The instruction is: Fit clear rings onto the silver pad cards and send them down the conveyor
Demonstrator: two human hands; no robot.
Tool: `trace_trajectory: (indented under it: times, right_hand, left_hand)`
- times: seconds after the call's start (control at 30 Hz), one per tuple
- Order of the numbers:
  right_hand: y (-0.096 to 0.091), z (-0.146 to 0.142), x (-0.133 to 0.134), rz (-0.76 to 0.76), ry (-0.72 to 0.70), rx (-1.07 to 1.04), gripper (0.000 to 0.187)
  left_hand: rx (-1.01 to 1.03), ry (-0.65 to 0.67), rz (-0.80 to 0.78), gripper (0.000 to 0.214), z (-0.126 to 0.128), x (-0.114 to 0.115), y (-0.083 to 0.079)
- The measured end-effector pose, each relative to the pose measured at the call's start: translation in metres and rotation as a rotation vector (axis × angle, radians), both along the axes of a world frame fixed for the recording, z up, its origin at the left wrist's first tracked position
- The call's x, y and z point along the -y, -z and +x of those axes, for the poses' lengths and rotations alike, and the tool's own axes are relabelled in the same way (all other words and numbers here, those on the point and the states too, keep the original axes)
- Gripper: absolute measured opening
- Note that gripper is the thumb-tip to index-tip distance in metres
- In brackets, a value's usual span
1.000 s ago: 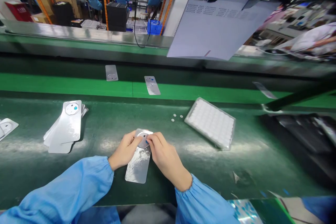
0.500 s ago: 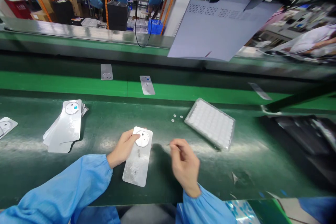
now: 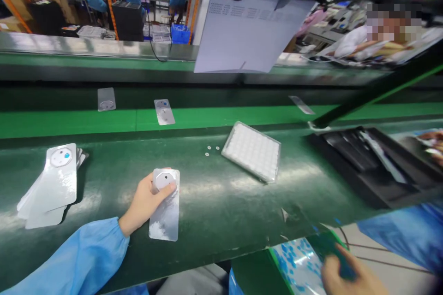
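Observation:
My left hand (image 3: 147, 200) is closed on a silvery phone back cover (image 3: 164, 216), its thumb pressed near the round camera area at the top. Low at the right, my right hand (image 3: 349, 272) is blurred and partly cut off by the frame. Its thumb and forefinger look apart, with nothing visible between them. Close beside that hand lies a clear sheet with blue stickers (image 3: 297, 258), below the bench edge. Further left, several similar covers form a fanned stack (image 3: 60, 179); the top one carries a blue dot.
A clear tray of white pieces (image 3: 252, 150) rests on the green bench, with three small white rings (image 3: 208, 148) beside it. Single covers (image 3: 164, 111) lie on the far strip. A black tray (image 3: 374, 166), a slanted post (image 3: 377, 87) and another person's sleeve (image 3: 401, 235) are at the right.
My right hand has swung from beside the cover down and right to the blue sticker sheet, its pinch loosened. My left hand keeps the cover, its thumb shifted. The view has turned right.

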State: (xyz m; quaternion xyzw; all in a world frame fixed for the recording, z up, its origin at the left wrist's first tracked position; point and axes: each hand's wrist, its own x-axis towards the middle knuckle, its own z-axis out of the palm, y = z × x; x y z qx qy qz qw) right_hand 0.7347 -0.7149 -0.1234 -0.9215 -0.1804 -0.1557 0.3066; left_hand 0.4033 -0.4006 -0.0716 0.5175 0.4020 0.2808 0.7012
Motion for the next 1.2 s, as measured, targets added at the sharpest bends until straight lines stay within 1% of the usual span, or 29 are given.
trace_trajectory:
  times: [0.03,0.07,0.13,0.17,0.2,0.23,0.27,0.3,0.37,0.43,0.5,0.63,0.8,1.0,1.1,1.2]
  right_hand:
    - [-0.008,-0.015,-0.026,0.030,-0.026,0.086,0.033]
    - [-0.016,-0.031,-0.055,0.087,-0.148,0.108,0.035]
    - [-0.029,-0.056,-0.116,0.169,-0.493,0.092,0.031]
    - [-0.032,-0.066,-0.146,0.180,-0.655,0.066,0.030]
    - [-0.034,-0.074,-0.173,0.171,-0.788,0.040,0.032]
    - [-0.033,-0.079,-0.198,0.151,-0.880,0.028,0.034]
    - [-0.031,-0.083,-0.218,0.128,-0.938,0.020,0.037]
    - [-0.028,-0.085,-0.235,0.107,-0.966,0.021,0.040]
    - [-0.021,-0.086,-0.258,0.081,-0.974,0.034,0.043]
    - [-0.016,-0.084,-0.269,0.070,-0.975,0.045,0.044]
    - [-0.014,-0.082,-0.273,0.061,-0.978,0.054,0.045]
    - [-0.011,-0.082,-0.274,0.041,-0.972,0.070,0.047]
    - [-0.008,-0.083,-0.275,-0.009,-0.952,0.095,0.048]
    - [-0.009,-0.084,-0.274,-0.038,-0.941,0.121,0.048]
    - [-0.010,-0.085,-0.274,-0.044,-0.932,0.130,0.048]
    - [-0.010,-0.086,-0.274,-0.045,-0.928,0.135,0.047]
  left_hand:
    - [-0.009,-0.002,0.009,0.074,0.000,0.000,0.000]
    - [-0.012,0.000,0.018,0.076,0.000,0.000,0.000]
    - [-0.020,0.010,0.041,0.076,0.000,0.001,-0.001]
    - [-0.030,0.015,0.052,0.075,-0.001,0.001,-0.002]
    - [-0.044,0.018,0.061,0.074,-0.001,0.002,-0.003]
    - [-0.059,0.019,0.068,0.073,-0.001,0.002,-0.003]
    - [-0.071,0.019,0.073,0.071,-0.002,0.003,-0.004]
    - [-0.077,0.013,0.082,0.070,-0.002,0.003,-0.005]
    - [-0.075,0.003,0.110,0.065,-0.002,0.003,-0.005]
    - [-0.066,0.001,0.142,0.060,-0.002,0.002,-0.004]
    - [-0.059,0.003,0.153,0.057,-0.002,0.001,-0.004]
    - [-0.055,0.004,0.113,0.057,-0.002,0.001,-0.006]
    - [-0.044,0.007,0.060,0.060,0.000,0.002,-0.007]
    - [-0.006,0.006,0.002,0.061,0.001,0.003,-0.011]
    - [-0.014,-0.014,0.036,0.058,0.001,0.003,-0.010]
    - [-0.041,-0.028,0.091,0.056,0.001,0.001,-0.006]
